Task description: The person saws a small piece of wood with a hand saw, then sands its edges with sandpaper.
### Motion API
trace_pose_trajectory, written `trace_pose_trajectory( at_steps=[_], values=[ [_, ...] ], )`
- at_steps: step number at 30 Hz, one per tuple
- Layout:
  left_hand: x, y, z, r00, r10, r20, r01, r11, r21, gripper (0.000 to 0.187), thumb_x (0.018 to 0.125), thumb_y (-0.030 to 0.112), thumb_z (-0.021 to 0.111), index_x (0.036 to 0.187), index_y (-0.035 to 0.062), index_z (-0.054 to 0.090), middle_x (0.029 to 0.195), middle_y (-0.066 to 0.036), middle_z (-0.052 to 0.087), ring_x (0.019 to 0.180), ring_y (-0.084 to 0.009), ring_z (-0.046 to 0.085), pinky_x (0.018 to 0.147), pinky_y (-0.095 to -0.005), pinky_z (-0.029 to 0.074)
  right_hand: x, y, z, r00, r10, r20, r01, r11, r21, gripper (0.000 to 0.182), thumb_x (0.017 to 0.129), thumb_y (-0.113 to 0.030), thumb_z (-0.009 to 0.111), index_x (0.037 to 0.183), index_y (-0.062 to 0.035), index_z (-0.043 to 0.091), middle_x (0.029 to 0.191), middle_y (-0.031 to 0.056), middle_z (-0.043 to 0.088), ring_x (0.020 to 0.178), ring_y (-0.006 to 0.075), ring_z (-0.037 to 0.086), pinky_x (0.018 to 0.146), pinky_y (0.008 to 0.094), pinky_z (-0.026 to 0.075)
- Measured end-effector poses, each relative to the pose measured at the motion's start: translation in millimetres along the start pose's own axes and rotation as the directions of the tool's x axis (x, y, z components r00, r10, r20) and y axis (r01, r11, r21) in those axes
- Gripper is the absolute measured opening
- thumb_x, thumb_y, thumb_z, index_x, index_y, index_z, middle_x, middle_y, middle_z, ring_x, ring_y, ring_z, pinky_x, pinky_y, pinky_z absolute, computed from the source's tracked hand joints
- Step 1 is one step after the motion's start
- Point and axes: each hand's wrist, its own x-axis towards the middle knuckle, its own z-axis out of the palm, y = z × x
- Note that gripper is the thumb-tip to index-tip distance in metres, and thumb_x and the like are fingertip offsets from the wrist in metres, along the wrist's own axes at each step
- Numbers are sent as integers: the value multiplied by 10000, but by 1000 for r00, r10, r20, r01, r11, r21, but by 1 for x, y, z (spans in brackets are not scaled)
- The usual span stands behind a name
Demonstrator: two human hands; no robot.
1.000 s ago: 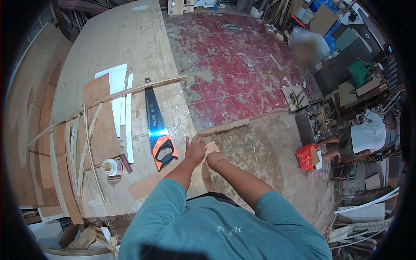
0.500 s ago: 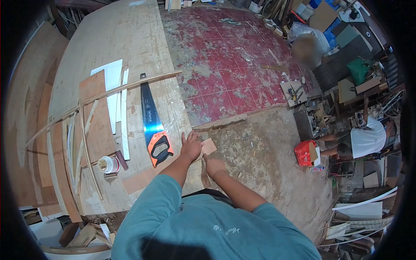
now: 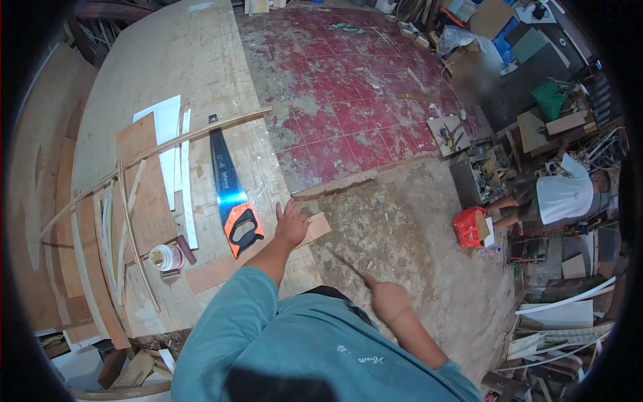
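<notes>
My left hand (image 3: pixel 293 226) lies with its fingers spread on a thin strip of light brown wood (image 3: pixel 319 228), pressing it on the pale wooden worktop. One end of the strip juts past the worktop's edge over the floor. Clear of the edge, my right hand (image 3: pixel 390 301) is closed round the handle of a long, thin, dark tool (image 3: pixel 347 263); its blade points back toward the strip, and its exact kind is not clear. A handsaw (image 3: pixel 236 208) with an orange and black handle rests left of my left hand, touching nothing I hold.
A white tub (image 3: pixel 166 257), a long thin batten (image 3: pixel 194 136), white strips and plywood pieces (image 3: pixel 144 187) lie on the worktop (image 3: pixel 201 60). A person in a white shirt (image 3: pixel 564 194) sits at right beside a red bag (image 3: pixel 471 226). Timber offcuts are stacked around.
My right hand has moved away from the strip's end, down and to the right, bringing the thin tool into view. My left hand stays on the strip, shifted slightly in view.
</notes>
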Motion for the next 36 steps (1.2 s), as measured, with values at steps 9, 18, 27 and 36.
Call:
trace_pose_trajectory(
  at_steps=[9,18,27,36],
  values=[
    [-38,5,-12,990,5,-143,4,998,57,659,813,518,569,1283,60,514,1438,-164,340,1401,-319,188,1131,-539,-14,30,68,43,732,89,-676,278,867,414,313,846,-133,559,1156,-112,594,751,175,654,681,305,657,600,412,496],
    [-146,-28,-21,994,52,-99,-50,999,15,729,675,336,740,1252,-21,475,1287,-194,428,1273,-349,350,1098,-443,263,184,-118,78,882,-399,-252,401,353,845,112,881,-141,479,892,-56,551,628,15,494,524,115,477,464,266,402],
    [-222,-63,-65,928,-289,-235,266,956,-124,653,715,263,713,1265,-2,482,1326,-220,422,1254,-382,373,1081,-427,304,240,-233,68,867,-239,-437,435,790,431,560,832,-512,605,1167,-66,560,1207,146,549,1122,293,529,923,422,431],
    [-238,-95,-47,916,-402,-9,400,913,-85,719,750,290,699,1352,9,425,1456,-249,278,1366,-395,241,1129,-427,244,248,-245,62,996,-51,-71,75,915,397,731,669,-581,730,1181,-91,555,1101,117,634,1121,319,551,938,483,413]
  ],
)
